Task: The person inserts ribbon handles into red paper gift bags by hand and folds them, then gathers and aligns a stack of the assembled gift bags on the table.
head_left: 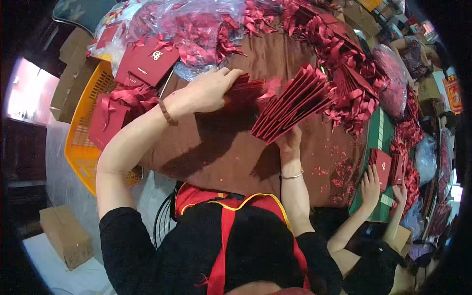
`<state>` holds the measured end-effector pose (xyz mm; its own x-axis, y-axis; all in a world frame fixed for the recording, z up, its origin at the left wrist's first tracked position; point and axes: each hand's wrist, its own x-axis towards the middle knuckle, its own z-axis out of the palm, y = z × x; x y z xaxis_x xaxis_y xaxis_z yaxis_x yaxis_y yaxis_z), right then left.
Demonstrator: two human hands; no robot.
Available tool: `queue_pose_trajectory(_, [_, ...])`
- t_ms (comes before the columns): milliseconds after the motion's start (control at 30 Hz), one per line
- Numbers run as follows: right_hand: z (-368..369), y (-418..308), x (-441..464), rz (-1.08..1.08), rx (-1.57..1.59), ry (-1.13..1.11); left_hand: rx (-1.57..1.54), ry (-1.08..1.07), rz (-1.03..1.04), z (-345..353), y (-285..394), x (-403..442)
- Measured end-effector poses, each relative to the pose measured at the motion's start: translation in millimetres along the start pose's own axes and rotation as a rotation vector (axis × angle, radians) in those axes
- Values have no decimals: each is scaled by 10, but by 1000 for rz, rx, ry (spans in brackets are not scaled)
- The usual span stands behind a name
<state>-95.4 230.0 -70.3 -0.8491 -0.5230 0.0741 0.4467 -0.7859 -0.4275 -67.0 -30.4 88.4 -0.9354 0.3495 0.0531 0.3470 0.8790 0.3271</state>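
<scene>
My left hand [211, 91], with a beaded bracelet at the wrist, has its fingers curled at the left end of a bundle of dark-red flat paper bags [246, 88]. Its fingertips are partly hidden there. My right hand [291, 141] grips a thicker, fanned stack of the same red bags [295, 105] from below, and its fingers are mostly hidden behind the stack. Pink-red ribbons hang at the upper ends of both bundles. They are held apart above a brown cloth-covered table [211, 162].
Ribboned bags [344, 88] are heaped along the table's far right. Plastic-wrapped bundles [196, 24] lie at the back. Left stands a yellow crate [81, 147] near gold-printed bags [150, 64]. A co-worker's hands [371, 187] hold bags over a green table [376, 128]. A cardboard box [64, 236] sits lower left.
</scene>
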Motion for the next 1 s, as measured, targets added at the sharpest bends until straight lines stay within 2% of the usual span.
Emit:
queue_pose_trajectory(33, [-27, 0, 0, -5, 6, -11, 11, 28, 35, 37, 22, -1])
queue_pose_trajectory(133, [64, 0, -25, -4, 24, 15, -146, -9, -67, 11, -108, 102])
queue_pose_trajectory(233, [187, 50, -7, -51, 1, 40, -422, 159, -59, -133, 76, 127])
queue_pose_trajectory(300, [247, 40, 5, -12, -157, 101, -643, 220, 45, -68, 205, 171])
queue_pose_trajectory(367, [310, 53, 47, -13, -179, 120, -591, 334, 20, -49, 339, 143])
queue_pose_trajectory(400, [277, 54, 46, -32, -211, 115, -869, 268, 7, -23, 346, 151])
queue_pose_trajectory(500, [270, 24, 11, -35, -211, 116, -699, 360, 84, 209, 318, 226])
queue_pose_trajectory(533, [281, 29, 4, -16, -183, 124, -801, 298, -43, 231, 422, 203])
queue_pose_trajectory(567, [243, 37, 6, -7, -248, 48, -799, 288, -39, 229, 478, 183])
queue_pose_trajectory(600, [191, 48, -5, 9, -218, 83, -842, 196, -94, 142, 554, 164])
queue_pose_trajectory(633, [176, 49, -17, 26, -190, 118, -807, 247, -57, 251, 516, 199])
queue_pose_trajectory(700, [21, 17, -33, 25, -129, 174, -939, 264, 23, 371, 397, 256])
queue_pose_trajectory(733, [-47, 35, -12, -5, -86, 209, -961, 194, -16, 208, 344, 237])
queue_pose_trajectory(767, [-107, 18, 7, -7, -92, 242, -809, 87, -136, 184, 77, 353])
queue_pose_trajectory(800, [-137, 14, 18, -16, -50, 181, -411, 233, -152, -58, -29, 309])
queue_pose_trajectory(833, [-194, -4, 13, -27, -8, 123, -187, 400, -127, -115, -373, 314])
queue_pose_trajectory(867, [-300, -26, -6, -24, -28, 182, -26, 399, -316, -211, -755, 328])
queue_pose_trajectory(900, [-312, -44, -17, -23, -24, 172, 44, 219, -559, -351, -1169, 362])
queue_pose_trajectory(933, [-307, -57, -22, -2, -9, 196, 148, 158, -696, -462, -1418, 210])
queue_pose_trajectory(967, [-295, -60, -13, 17, 7, 220, 562, 451, -716, -289, -1796, 16])
queue_pose_trajectory(1000, [-260, -42, 8, -14, 22, 224, 333, 102, -908, -571, -1792, -130])
